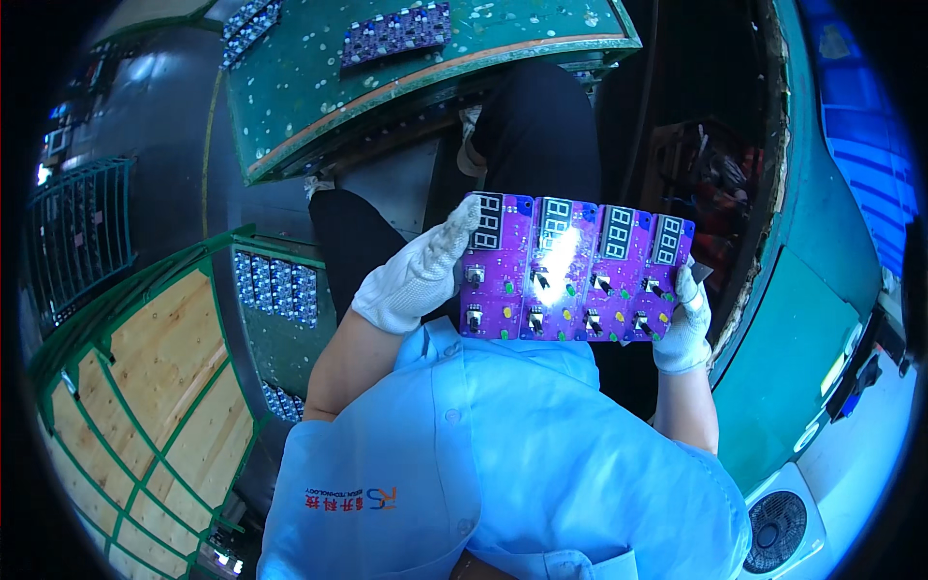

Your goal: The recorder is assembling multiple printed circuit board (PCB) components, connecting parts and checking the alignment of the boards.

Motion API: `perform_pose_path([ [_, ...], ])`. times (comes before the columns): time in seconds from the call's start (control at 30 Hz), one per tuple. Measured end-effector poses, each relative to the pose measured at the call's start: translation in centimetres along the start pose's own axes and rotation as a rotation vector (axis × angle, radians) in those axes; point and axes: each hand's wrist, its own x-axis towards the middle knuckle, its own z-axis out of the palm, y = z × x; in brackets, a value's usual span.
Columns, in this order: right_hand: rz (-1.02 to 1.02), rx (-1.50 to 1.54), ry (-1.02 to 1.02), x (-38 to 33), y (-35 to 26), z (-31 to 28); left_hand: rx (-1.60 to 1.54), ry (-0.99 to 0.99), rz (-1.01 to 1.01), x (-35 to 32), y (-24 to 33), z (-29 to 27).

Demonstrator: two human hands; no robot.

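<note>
A purple circuit board panel (580, 280) is held up in front of my chest, its component side in view. It has several joined sections, each with a digit display, dark-stemmed switches or knobs and small green and yellow parts. Bright glare covers part of its middle. My left hand (411, 280), in a white knit glove, grips the left edge, with the fingers up along the side. At the right edge my right hand (686, 329), also gloved, is closed on the lower corner. The fingers behind the board are hidden.
Ahead stands a green worktable (319, 87) bearing another purple board panel (396, 37). Left of me more boards (275, 288) lie on a green surface beside a green metal frame with wood panels (159, 387). A green cabinet (793, 329) and a fan (778, 530) stand on the right.
</note>
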Motion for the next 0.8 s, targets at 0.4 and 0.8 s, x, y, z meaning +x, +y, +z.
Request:
perform_pose_path([
  [0.4, 0.01, 0.017, -0.009, 0.2, -0.1, 0.1, -0.179, -0.077, -0.062, 0.1, -2.8, -3.4],
  [0.8, -0.009, 0.048, -0.021, 0.4, 0.3, -0.3, -0.312, 0.055, -0.178, 0.0, -2.5, -2.1],
])
